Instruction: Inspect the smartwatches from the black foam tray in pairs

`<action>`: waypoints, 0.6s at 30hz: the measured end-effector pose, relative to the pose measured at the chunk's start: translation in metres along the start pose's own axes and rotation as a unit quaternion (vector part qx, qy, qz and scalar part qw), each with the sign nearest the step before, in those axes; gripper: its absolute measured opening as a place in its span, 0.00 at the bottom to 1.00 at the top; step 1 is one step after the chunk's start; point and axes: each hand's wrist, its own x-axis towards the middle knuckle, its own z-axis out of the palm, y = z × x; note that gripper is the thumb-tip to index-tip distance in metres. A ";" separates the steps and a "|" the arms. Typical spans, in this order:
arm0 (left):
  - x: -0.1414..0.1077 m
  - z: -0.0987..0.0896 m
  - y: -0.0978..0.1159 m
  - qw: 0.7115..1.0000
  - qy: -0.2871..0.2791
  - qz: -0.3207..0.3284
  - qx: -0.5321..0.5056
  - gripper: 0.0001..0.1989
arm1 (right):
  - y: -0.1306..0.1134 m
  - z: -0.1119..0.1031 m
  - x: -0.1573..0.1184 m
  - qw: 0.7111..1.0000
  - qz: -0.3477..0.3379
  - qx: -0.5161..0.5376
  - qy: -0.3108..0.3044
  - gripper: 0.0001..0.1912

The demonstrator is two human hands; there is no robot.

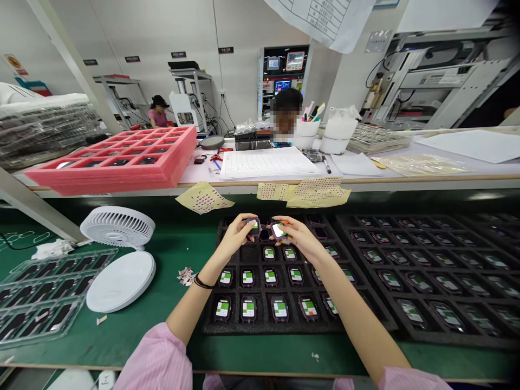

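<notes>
"So, what does the head view show?"

"Left hand [235, 236] has a clenched grip on a smartwatch body [252, 227]; right hand [298, 238] is grasping a second smartwatch body [279, 232]."

"Where are they?"

"Held close together, just above a black tray [280, 327] of matching watches [247, 277] on the green tabletop [122, 341]."
</notes>
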 end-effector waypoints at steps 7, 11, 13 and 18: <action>-0.001 -0.001 0.001 1.000 0.006 -0.004 0.001 0.20 | 0.000 -0.006 0.000 0.998 -0.008 -0.005 -0.057 0.26; 0.000 -0.001 0.001 1.000 0.001 -0.003 -0.001 0.20 | 0.000 -0.004 -0.001 1.000 -0.013 0.001 -0.026 0.25; 0.000 -0.002 0.001 1.000 -0.002 -0.003 -0.001 0.19 | -0.002 -0.003 -0.001 1.000 -0.008 0.006 -0.006 0.22; 0.000 -0.002 0.001 1.000 -0.005 -0.004 0.000 0.19 | -0.003 -0.003 0.001 0.998 0.003 0.017 0.061 0.16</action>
